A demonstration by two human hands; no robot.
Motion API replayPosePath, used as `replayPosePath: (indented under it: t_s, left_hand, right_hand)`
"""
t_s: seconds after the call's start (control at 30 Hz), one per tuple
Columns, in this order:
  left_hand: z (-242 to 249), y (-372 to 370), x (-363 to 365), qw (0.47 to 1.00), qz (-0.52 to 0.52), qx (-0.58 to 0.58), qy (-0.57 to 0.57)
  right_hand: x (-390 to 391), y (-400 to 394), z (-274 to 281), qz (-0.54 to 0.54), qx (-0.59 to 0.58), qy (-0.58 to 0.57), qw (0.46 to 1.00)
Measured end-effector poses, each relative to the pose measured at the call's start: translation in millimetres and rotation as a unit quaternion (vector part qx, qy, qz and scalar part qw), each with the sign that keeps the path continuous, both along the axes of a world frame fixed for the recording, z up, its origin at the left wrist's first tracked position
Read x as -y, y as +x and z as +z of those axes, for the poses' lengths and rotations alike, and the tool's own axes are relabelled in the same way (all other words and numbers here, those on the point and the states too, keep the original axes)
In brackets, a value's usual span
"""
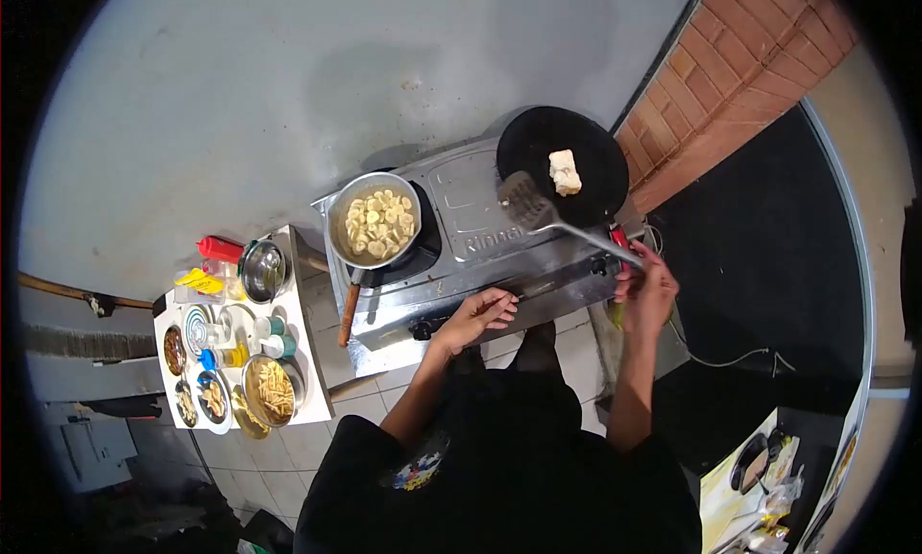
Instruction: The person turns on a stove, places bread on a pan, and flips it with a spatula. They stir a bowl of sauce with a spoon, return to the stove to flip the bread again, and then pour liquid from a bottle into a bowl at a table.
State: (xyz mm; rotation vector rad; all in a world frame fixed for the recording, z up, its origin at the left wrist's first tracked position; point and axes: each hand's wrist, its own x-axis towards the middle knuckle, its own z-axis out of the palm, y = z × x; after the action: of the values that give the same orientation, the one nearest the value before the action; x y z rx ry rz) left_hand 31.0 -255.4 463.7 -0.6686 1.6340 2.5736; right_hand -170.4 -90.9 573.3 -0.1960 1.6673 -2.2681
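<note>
Head camera looks down on one stove [480,237] carrying two pans. Right hand [648,290] is wrapped round one spatula [538,211], its blade over the black pan's [538,136] near rim, just beside one pale block [565,172]. Left hand [477,316], fingers loosely curled, rests on the stove's front edge. One pot of slices [375,223] sits at the stove's left end.

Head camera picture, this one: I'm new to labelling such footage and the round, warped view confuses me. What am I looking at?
It is one picture from a camera worn on a person's head, looking down, so you see their own arms. No machine is here, only two bare hands. The right hand holds a slotted spatula over a black pan with one pale block in it. The left hand rests on the front of a two-burner stove. A pot of pale slices sits on the other burner. A small side table carries bowls and bottles.
</note>
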Motion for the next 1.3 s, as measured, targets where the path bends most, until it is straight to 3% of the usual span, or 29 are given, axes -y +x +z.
replayPosePath:
  t_s: [0.3,0.4,0.57,0.77,0.87,1.03,1.1,1.17,1.3]
  left_hand:
    - [5,-83,-18,0.99,0.143,0.014,-0.004]
    - [1,-110,-30,0.969,0.246,0.011,0.006]
    - [11,-134,-44,0.957,0.284,0.057,0.008]
    - [13,-143,-66,0.973,0.191,0.127,-0.034]
    - [-9,-151,-80,0.982,0.149,0.115,-0.012]
    - [-18,-192,-101,0.99,0.051,0.133,-0.007]
    - [-34,-203,-109,0.992,0.046,0.114,0.011]
    - [-41,-214,-116,0.994,0.057,0.089,0.011]
    - [-41,-231,-127,0.994,0.062,0.09,0.002]
  right_hand:
    - [-31,-157,33,0.121,-0.193,0.121,0.966]
    - [-16,-186,46,0.178,-0.184,0.144,0.956]
    - [15,-224,38,0.272,-0.164,0.159,0.935]
    - [41,-245,32,0.353,-0.182,0.14,0.907]
    - [42,-253,33,0.392,-0.207,0.191,0.876]
    - [41,-259,25,0.363,-0.27,0.163,0.877]
    - [39,-262,23,0.364,-0.263,0.176,0.876]
    - [39,-262,18,0.314,-0.372,0.131,0.863]
    - [34,-270,11,0.322,-0.428,0.128,0.835]
